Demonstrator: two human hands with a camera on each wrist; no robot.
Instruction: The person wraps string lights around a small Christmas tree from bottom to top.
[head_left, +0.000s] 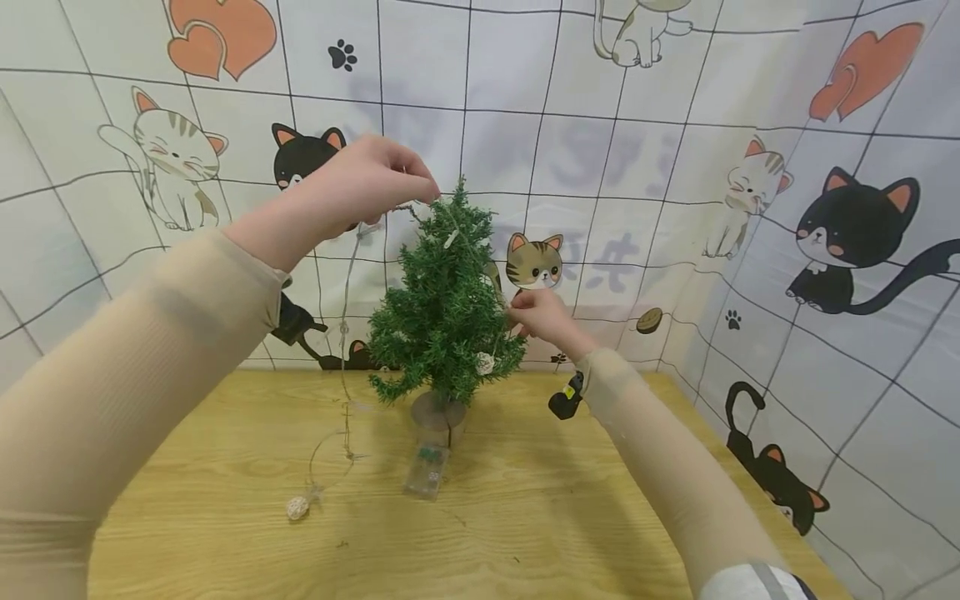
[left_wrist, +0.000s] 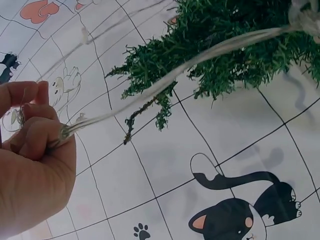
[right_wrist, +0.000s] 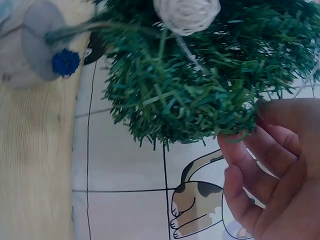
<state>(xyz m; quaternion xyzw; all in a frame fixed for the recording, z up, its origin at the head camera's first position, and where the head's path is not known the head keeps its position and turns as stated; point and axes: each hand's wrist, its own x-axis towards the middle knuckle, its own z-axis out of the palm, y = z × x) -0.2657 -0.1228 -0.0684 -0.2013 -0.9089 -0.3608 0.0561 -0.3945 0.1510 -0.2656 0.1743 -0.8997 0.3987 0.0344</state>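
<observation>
Left hand (left_wrist: 40, 155) gripping string (left_wrist: 200, 57), right hand (right_wrist: 282, 165) seemingly pinching green tree (head_left: 447, 308)

— Hung with what, all across the back?
— With white sheeting (head_left: 420, 50), ruled in black squares.
— Printed how?
— With a black paw print (head_left: 344, 60) at eleven o'clock, an orange heart (head_left: 877, 67) at two, a black cat (head_left: 855, 221) near three.
— And at six?
— Down to pale wooden tabletop (head_left: 600, 533), grained, running back to the sheeting.
— Lit?
— Softly.
</observation>
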